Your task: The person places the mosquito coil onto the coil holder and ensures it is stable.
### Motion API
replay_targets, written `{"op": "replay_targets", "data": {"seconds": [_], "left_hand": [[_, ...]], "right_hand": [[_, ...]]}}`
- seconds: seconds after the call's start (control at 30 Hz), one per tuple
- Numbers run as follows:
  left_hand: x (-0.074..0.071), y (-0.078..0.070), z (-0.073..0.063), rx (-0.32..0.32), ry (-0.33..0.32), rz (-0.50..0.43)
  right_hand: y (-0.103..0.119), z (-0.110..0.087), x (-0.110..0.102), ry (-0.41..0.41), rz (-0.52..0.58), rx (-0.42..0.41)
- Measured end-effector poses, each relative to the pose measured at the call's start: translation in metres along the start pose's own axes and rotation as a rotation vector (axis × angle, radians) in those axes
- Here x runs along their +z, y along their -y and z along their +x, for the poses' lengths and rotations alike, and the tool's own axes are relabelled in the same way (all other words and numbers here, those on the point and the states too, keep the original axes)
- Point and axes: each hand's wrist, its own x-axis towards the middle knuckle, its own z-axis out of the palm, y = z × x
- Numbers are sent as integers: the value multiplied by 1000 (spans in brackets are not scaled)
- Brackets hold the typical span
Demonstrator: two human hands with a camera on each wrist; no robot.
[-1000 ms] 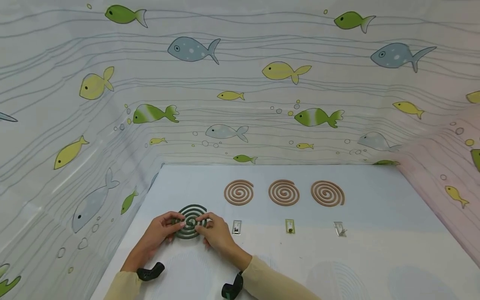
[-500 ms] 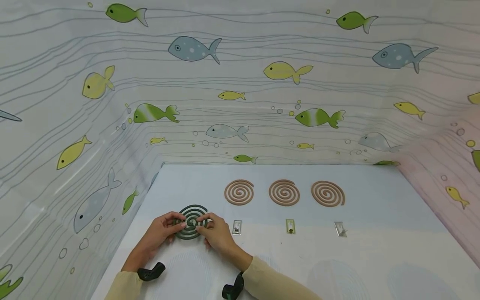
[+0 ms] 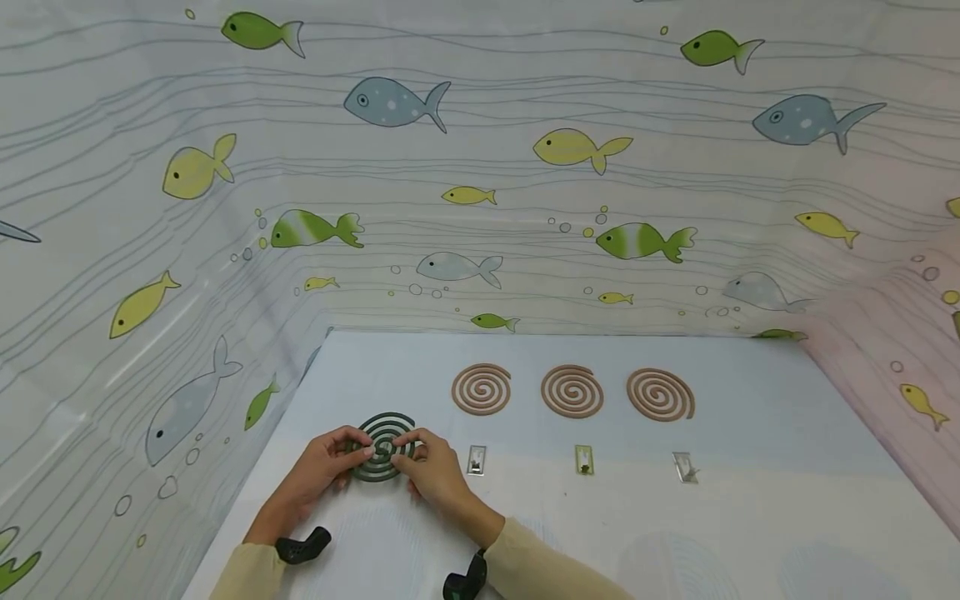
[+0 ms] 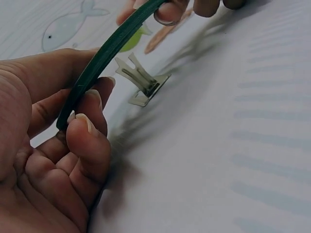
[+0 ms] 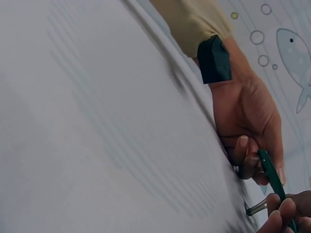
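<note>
Left hand [image 3: 325,467] and right hand [image 3: 435,468] both have the green coil [image 3: 384,448] in a thumb-and-finger pinch, no slack, so it sits right between the grips with a metal stand [image 4: 141,83] below. I'd keep both pinches light and level, since twisting one side could probably snap it

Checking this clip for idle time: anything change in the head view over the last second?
Only the framing: most of the scene sits slightly lower and further right, likely the head camera moving. No visible grasp or release. Unchanged: left hand and right hand pinch the green coil; brown coils and metal stands keep their rows.
</note>
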Motion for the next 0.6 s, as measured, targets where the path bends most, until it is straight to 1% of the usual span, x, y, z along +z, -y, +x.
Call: {"op": "replay_targets", "data": {"seconds": [0.13, 0.3, 0.47, 0.6], "left_hand": [[0, -1, -2, -12, -4, -12], [1, -2, -4, -8, -5, -12], [-1, 1, -4, 2, -8, 5], [-2, 1, -6, -9, -1, -13]], "right_hand": [[-1, -1, 1, 3, -4, 0], [-1, -1, 1, -4, -8, -8], [-1, 0, 3, 3, -3, 1], [-2, 0, 4, 5, -46, -13]]}}
